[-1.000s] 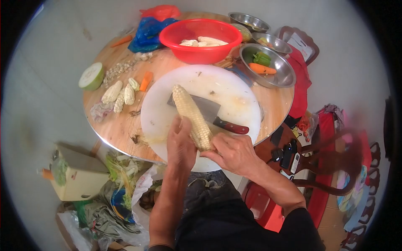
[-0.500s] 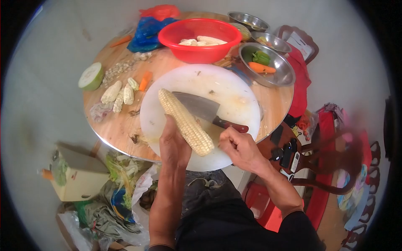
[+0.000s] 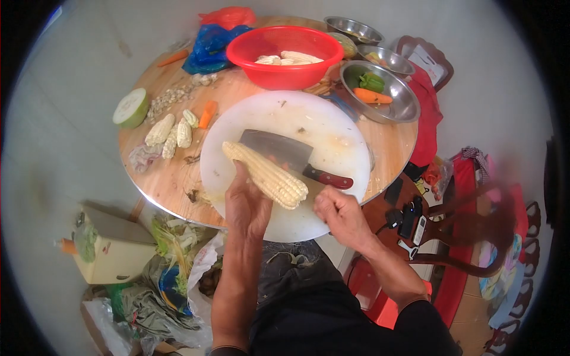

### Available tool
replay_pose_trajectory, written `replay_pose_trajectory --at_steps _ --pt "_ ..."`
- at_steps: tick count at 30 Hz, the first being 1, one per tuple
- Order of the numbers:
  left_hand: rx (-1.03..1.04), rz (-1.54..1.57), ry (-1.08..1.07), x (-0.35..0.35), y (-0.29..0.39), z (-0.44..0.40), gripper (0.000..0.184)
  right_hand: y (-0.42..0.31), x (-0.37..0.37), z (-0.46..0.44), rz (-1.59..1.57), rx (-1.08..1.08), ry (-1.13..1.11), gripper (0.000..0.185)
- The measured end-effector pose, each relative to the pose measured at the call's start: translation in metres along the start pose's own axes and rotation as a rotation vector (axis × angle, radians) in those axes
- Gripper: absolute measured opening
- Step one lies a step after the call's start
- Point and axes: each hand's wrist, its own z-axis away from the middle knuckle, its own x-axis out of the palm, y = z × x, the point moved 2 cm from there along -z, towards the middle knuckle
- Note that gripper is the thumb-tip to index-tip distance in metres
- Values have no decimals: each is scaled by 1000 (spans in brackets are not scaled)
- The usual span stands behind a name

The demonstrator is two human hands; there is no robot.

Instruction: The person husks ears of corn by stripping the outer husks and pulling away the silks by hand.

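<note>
Single view, worn on your head, facing forward and steeply down, close above your forearms, whole round counter [image 3: 386,155] in frame.

1. Round white chopping board [image 3: 326,133]: plastic-look, smooth, mostly matt w/ stains.
2. Broad grey cleaver blade [image 3: 276,144]: metal, smooth, dull sheen; dark-red handle [image 3: 332,179] glossy w/ metal rivets.
3. Round light-brown tabletop [image 3: 169,181]: wood-look, satin surf., shiny edge.
4. Wide red basin [image 3: 285,76]: plastic, smooth, semi-gloss.
5. Round silver bowl [image 3: 407,108]: metal, v. shiny.
6. Crumpled blue bag [image 3: 209,50]: thin plastic, glossy.
7. Long pale-yellow corn cob [image 3: 267,177]: bumpy, slight sheen.
</note>
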Motion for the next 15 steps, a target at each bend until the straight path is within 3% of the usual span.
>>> replay_pose_trajectory --at_steps 8,10,15 --pt "-20 73 -2 1 -4 0 42 -15 17 2 -151 182 -69 17" --pt "-41 84 -94 1 -3 2 44 -12 18 -1 268 158 -386 20" --pt "-11 -129 -194 -3 2 7 42 -6 8 -12 116 -14 -92 24"
